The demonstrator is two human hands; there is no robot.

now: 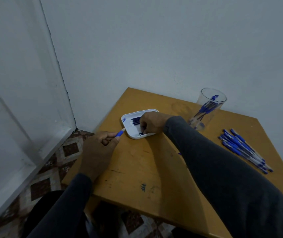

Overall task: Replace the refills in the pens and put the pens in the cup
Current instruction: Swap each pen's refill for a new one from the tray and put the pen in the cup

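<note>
Left grip (103, 141) clamped on pen barrel (119, 133). Right grip (150, 125) pinching refill (140, 134) in tray (128, 117) beneath it: thin, light, bendy, so hold mid-shaft.

Long dark grey sleeves (223, 169) to wrists; hands bare.

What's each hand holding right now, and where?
Left hand grips a blue pen by its barrel, tip end showing. Right hand reaches into the white tray of refills; any grip is hidden.
</note>
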